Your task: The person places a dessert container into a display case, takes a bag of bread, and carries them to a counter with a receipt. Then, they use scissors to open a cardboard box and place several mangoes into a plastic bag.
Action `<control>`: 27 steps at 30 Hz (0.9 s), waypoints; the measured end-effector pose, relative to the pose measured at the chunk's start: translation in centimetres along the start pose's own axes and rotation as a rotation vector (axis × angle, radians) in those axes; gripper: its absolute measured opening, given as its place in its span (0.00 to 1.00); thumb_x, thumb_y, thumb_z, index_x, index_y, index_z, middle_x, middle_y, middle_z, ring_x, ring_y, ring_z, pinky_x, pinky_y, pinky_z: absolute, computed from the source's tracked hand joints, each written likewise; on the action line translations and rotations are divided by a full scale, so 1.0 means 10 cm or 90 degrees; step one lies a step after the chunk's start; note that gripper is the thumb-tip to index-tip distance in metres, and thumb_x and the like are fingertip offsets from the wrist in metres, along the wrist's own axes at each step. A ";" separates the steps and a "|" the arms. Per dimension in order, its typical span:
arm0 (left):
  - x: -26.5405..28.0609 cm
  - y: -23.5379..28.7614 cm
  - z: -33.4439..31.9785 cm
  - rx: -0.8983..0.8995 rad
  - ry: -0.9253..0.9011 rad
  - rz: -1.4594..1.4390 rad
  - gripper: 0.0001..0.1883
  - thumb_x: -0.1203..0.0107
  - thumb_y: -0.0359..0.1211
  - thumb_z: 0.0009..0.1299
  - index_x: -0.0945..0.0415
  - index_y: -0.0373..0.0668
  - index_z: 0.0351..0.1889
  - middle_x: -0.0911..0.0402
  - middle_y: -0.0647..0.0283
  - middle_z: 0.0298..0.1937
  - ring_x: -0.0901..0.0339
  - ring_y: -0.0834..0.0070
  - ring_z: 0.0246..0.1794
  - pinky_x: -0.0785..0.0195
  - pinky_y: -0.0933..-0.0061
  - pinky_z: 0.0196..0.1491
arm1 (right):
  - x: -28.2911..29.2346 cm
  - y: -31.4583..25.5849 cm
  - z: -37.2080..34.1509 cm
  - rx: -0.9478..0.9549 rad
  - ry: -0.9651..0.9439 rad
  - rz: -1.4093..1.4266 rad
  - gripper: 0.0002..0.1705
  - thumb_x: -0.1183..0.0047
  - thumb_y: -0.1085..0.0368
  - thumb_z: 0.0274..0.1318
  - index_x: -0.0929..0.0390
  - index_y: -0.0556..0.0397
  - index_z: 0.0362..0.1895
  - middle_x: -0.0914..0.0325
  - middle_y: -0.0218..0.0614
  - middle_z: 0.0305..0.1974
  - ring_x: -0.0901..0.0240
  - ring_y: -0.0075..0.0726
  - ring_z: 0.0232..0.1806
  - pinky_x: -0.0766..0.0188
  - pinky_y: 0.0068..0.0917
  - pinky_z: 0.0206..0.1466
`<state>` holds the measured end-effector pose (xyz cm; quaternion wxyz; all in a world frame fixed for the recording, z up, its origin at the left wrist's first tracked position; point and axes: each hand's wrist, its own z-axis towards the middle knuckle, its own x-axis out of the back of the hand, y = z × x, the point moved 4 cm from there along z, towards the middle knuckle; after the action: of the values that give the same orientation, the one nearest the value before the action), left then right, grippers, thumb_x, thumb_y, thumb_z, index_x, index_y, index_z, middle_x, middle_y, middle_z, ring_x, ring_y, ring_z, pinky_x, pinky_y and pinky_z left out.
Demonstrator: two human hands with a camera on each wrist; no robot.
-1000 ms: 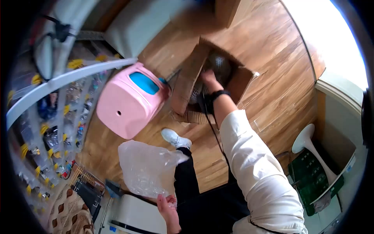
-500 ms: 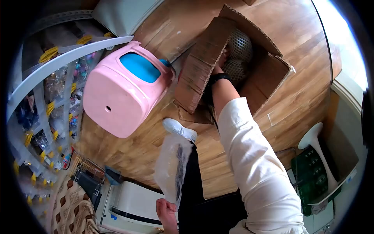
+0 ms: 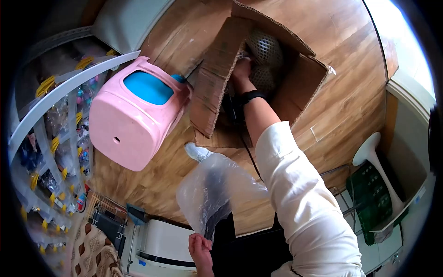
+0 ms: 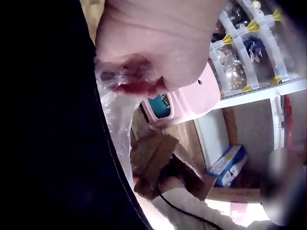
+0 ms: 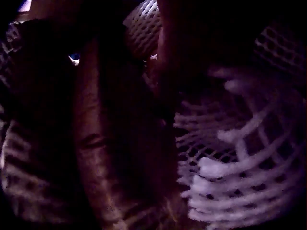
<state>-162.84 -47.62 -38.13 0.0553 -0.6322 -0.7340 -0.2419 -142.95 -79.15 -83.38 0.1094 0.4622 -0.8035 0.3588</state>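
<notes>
In the head view a clear plastic bag [image 3: 203,189] hangs from the left hand [image 3: 201,251], whose curled fingers pinch its edge. The left wrist view shows that hand [image 4: 153,43] close up, the bag [image 4: 119,120] beneath its fingers. The right hand [image 3: 242,71] reaches down inside an open cardboard box [image 3: 214,78], beside round items in white foam netting [image 3: 264,48]. Dark in the right wrist view, the right hand [image 5: 124,134] lies near a netted item [image 5: 244,167]; its fingertips are hidden, so any grip cannot be made out.
A pink stool-like container [image 3: 124,120] with a blue opening lies left of the box. Shelves of bagged small items [image 3: 60,115] curve along the left. At the right are a green crate [image 3: 371,198] and a white curved object [image 3: 380,171]. A shoe [image 3: 197,151] rests on the floor.
The head view has shifted, with the box appearing larger than a second ago. The bag has swung and spread toward the right sleeve. The right hand remains inside the box.
</notes>
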 end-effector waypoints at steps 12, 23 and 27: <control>-0.05 0.01 -0.04 -0.011 -0.003 0.063 0.06 0.59 0.33 0.68 0.35 0.42 0.30 0.40 0.67 0.16 0.45 0.82 0.15 0.49 0.80 0.22 | 0.61 -0.66 -0.74 0.124 -0.249 0.217 0.15 0.43 0.61 0.44 0.24 0.59 0.35 0.24 0.38 0.32 0.27 0.34 0.35 0.31 0.28 0.39; -0.19 0.40 -0.20 -0.186 -0.191 0.006 0.09 0.57 0.29 0.63 0.38 0.40 0.41 0.33 0.59 0.39 0.41 0.82 0.17 0.44 0.79 0.25 | 1.78 -0.88 -1.62 0.197 -0.492 0.451 0.41 0.38 0.64 0.35 0.45 0.59 0.55 0.33 0.36 0.48 0.36 0.30 0.50 0.41 0.27 0.55; -0.34 0.57 -0.32 -0.235 -0.333 -0.009 0.17 0.59 0.30 0.62 0.42 0.41 0.50 0.55 0.53 0.65 0.41 0.83 0.14 0.40 0.80 0.23 | 2.56 -1.10 -2.28 0.027 -0.588 0.482 0.42 0.41 0.58 0.38 0.44 0.60 0.58 0.36 0.40 0.54 0.37 0.33 0.53 0.41 0.29 0.57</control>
<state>-157.47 -51.55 -35.02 -0.2529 -0.6673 -0.6713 -0.2004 -151.52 -84.21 -48.75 -0.3960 0.2542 -0.8694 0.1504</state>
